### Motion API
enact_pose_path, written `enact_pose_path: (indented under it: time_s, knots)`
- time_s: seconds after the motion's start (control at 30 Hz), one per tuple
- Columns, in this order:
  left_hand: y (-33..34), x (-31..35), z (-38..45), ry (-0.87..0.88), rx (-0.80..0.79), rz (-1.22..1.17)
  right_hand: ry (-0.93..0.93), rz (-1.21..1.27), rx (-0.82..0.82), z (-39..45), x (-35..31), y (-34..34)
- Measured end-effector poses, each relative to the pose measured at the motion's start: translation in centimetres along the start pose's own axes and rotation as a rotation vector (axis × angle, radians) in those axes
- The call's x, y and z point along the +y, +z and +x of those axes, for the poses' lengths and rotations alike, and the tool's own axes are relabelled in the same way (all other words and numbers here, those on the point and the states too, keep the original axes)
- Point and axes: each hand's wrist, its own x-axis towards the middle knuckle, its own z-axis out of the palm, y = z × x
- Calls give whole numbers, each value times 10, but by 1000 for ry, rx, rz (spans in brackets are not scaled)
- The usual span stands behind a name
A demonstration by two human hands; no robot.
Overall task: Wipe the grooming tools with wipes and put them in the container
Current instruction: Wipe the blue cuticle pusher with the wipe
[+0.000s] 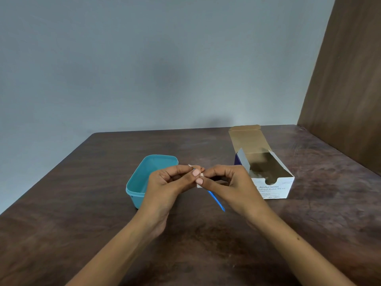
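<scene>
Both hands meet above the table's middle. My left hand [171, 182] pinches the thin metal tip of a slim grooming tool with a blue handle [216, 200], which slants down to the right beneath my right hand. My right hand [226, 182] pinches a small white wipe [199, 182] against the tool, right beside my left thumb. The teal plastic container [138, 182] stands open just left of and behind my left hand. What lies inside it is hidden by my hand.
An open white box of alcohol swabs [272, 186] stands to the right of my hands, its flap raised. The dark wooden table [82, 213] runs to a grey wall behind. A brown wooden panel [346, 100] rises at the right.
</scene>
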Motion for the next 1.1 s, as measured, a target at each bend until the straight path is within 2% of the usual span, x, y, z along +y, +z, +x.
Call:
enact_pose_path:
  time_s: [0.1, 0.27, 0.4, 0.53, 0.6, 0.7, 0.77, 0.93, 1.1]
  knots:
    - [-1, 2, 0, 14, 3, 37, 48, 67, -6, 0, 0, -1]
    - [-1, 10, -2, 60, -52, 30, 339, 370, -227, -1, -7, -12]
    - [0, 15, -4, 67, -96, -15, 429, 473, -352, 2, -10, -20]
    - [-2, 18, -1, -3, -116, -122, 412, 382, -429, 0, -13, -25]
    - [-2, 16, -1, -34, -156, -139, 356, 331, -361, -1, -12, -24]
    - [0, 11, -2, -45, -214, -74, 297, 387, -239, -1, -10, -18]
    - [1, 10, -2, -38, -219, -59, 302, 436, -228, -1, -10, -15]
    - [-1, 13, -2, 7, -200, -103, 414, 535, -391, -1, -15, -16]
    - [-3, 16, 3, -7, -134, -216, 407, 413, -511, -1, -13, -28]
